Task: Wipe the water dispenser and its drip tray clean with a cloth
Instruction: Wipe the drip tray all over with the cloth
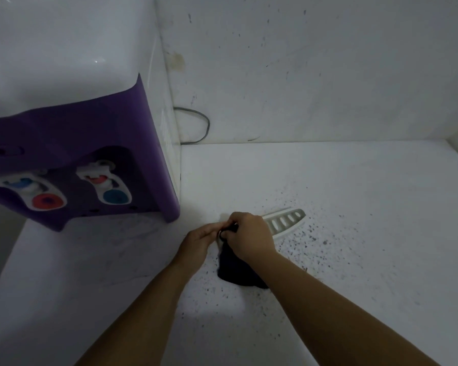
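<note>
We hold the drip tray off the water dispenser, lying on the surface with its long axis running far-right. Our right hand pinches the dark cloth at its near-left end; our left hand fingers curl there too, equally close.

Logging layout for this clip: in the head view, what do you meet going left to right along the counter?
Purple water dispenser → left hand → dark cloth → right hand → slotted drip tray.
</note>
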